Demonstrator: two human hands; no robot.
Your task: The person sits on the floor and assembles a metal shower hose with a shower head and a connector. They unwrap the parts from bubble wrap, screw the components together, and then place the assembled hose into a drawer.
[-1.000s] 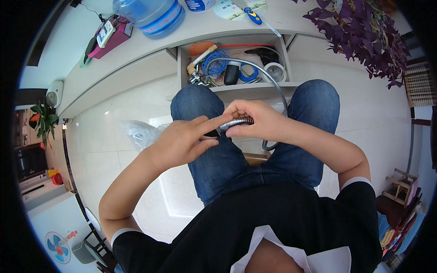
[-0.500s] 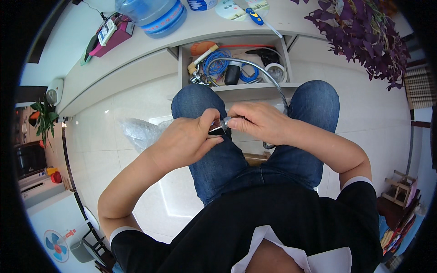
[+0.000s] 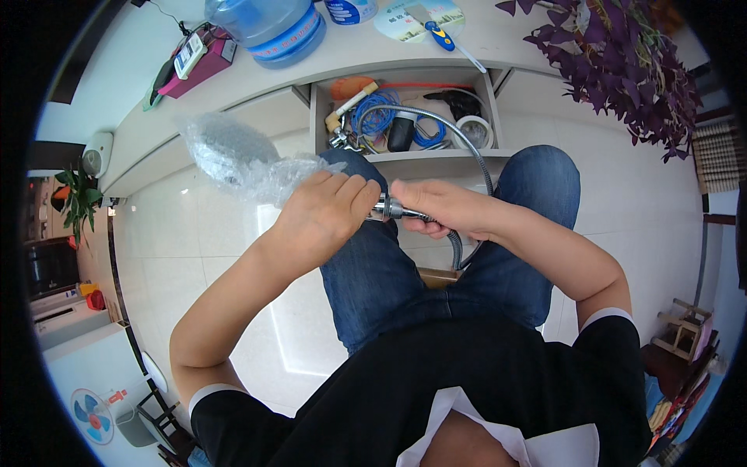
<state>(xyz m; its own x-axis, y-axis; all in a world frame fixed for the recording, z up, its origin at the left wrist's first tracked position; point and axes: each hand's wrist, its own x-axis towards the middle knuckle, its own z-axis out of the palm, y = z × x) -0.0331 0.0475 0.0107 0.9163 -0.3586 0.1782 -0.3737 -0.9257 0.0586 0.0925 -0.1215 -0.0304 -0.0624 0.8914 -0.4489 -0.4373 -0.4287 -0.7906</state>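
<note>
My left hand (image 3: 327,212) is closed around the handle of a shower head, whose wide end is wrapped in clear bubble wrap (image 3: 229,156) and points to the upper left. A chrome end of the handle pokes out by my fingers. Facing it, my right hand (image 3: 447,208) grips the end of a flexible metal shower hose (image 3: 484,167). The chrome fitting (image 3: 391,208) between my hands meets the handle end; whether they are threaded together I cannot tell. From my right hand the hose loops down between my knees, then arcs up over the open drawer (image 3: 436,156).
Inside the drawer lie blue cable coils (image 3: 377,113), a black-and-white bottle (image 3: 401,132), a tape roll (image 3: 473,132) and metal fittings. On the counter stand a blue water jug (image 3: 272,35) and a scraper (image 3: 440,35). A purple-leaved plant (image 3: 615,70) hangs at right.
The wrapped end of the shower head has swung upward to the left. My left hand has turned over, knuckles up, and my right fingers have shifted beneath the hose fitting.
</note>
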